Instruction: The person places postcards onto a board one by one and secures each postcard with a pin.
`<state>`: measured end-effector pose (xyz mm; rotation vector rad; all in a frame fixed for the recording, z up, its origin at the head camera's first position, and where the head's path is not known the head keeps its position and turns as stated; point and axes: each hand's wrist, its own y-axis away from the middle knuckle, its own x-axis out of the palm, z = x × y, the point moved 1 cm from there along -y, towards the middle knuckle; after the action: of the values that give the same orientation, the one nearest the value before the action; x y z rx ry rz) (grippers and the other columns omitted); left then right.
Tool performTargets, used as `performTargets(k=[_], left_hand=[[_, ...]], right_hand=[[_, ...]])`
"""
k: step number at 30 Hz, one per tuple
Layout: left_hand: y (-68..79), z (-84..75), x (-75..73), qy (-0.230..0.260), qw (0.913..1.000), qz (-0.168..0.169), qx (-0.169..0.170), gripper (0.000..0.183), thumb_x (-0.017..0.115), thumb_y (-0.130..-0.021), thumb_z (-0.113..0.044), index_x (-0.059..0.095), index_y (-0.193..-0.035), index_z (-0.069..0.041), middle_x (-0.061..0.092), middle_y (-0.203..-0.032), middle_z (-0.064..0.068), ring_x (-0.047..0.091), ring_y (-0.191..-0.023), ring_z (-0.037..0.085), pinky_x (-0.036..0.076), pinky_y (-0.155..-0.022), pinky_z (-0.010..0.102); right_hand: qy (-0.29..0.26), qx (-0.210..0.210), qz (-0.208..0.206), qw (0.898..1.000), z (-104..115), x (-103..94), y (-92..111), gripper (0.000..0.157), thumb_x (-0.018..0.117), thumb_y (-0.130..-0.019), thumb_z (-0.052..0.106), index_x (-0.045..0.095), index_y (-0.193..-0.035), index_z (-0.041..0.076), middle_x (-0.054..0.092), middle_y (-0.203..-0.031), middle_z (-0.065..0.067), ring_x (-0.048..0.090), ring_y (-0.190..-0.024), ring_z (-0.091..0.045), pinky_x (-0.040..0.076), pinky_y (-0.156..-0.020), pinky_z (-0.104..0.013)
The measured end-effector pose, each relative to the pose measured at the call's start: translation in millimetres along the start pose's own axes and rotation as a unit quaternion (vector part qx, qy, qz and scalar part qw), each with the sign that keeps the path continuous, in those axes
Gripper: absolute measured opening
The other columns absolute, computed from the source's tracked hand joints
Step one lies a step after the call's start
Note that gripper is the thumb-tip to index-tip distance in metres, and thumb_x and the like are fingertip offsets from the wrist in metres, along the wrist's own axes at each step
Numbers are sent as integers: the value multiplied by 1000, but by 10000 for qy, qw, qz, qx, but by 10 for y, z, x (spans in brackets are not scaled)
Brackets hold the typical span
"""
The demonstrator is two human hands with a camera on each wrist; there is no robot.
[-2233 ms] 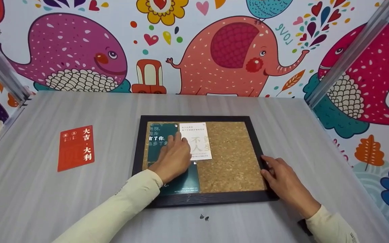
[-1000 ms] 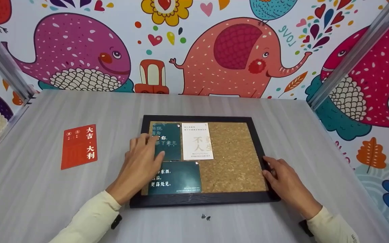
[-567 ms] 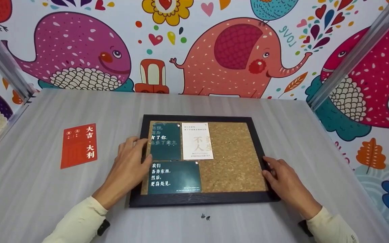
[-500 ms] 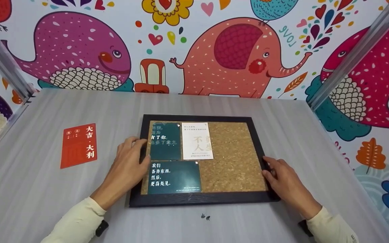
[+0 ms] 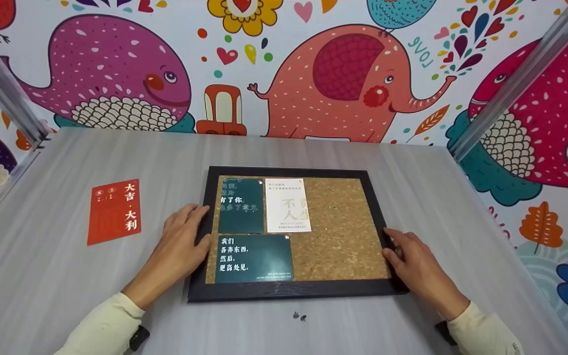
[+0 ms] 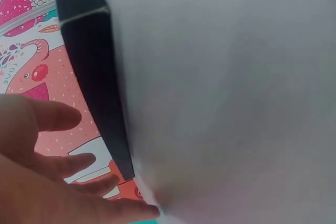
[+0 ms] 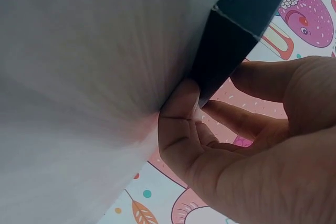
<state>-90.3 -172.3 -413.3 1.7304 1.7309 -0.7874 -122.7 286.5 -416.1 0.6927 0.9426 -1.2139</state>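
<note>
A cork board (image 5: 338,227) in a black frame lies on the table. Two dark green cards with white writing are on its left side, an upper green card (image 5: 241,222) and a lower green card (image 5: 264,256). Between the upper one and the bare cork is a white card (image 5: 289,204). My left hand (image 5: 175,246) is at the frame's left edge, holding nothing; in the left wrist view its fingers (image 6: 63,116) are spread. On the right edge rests my right hand (image 5: 414,259), its fingertips and thumb touching the frame's side.
A red card (image 5: 115,212) lies flat on the grey table (image 5: 67,296), left of the board. Two small pins (image 5: 299,316) lie in front of the frame. Behind the table stands a wall with painted animals (image 5: 333,88).
My left hand has lifted away from the cards and moved left, first to the frame's left side, then a little farther out. My right hand stays at the right edge.
</note>
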Motion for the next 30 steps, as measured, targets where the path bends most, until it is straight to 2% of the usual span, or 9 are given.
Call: performTargets(k=[9,17,23,26,30], left_hand=[[6,66,-9,-39,9999,118,-31,58,59,-104,-2,48,-159,11,39,-168,33,30,-155,55,29,-125,73],[14,72,-13,27,9999,153,-67,57,59,-105,-2,46,-160,10,39,-170,30,32,-154,52,31,-125,70],[12,66,-10,44,9998,167,-58,58,59,-106,-2,46,-160,11,39,-170,29,32,-154,53,31,-125,71],[17,71,-14,57,9999,146,15,57,59,-106,-2,47,-159,11,41,-169,30,33,-153,54,31,-125,70],[24,81,-22,66,9998,172,81,56,58,-106,-2,46,-160,11,40,-170,30,32,-153,53,31,-125,70]], right_hand=[[-7,38,23,10000,7,-6,-12,48,72,-106,6,59,-149,-12,66,-104,-12,55,-85,-18,52,-77,-39],[-128,98,-34,9999,23,-30,-1,49,71,-107,8,58,-150,-11,64,-106,-13,56,-87,-19,52,-78,-37],[-31,92,-476,9988,124,7,83,48,71,-108,11,60,-151,-7,60,-125,-25,64,-101,-30,56,-90,-52],[50,-140,-796,9967,205,51,132,46,73,-107,10,62,-148,-7,59,-129,-27,63,-110,-37,55,-95,-57],[177,-557,-1229,9907,351,118,212,41,77,-102,4,68,-142,-5,61,-128,-24,63,-114,-38,55,-96,-57]])
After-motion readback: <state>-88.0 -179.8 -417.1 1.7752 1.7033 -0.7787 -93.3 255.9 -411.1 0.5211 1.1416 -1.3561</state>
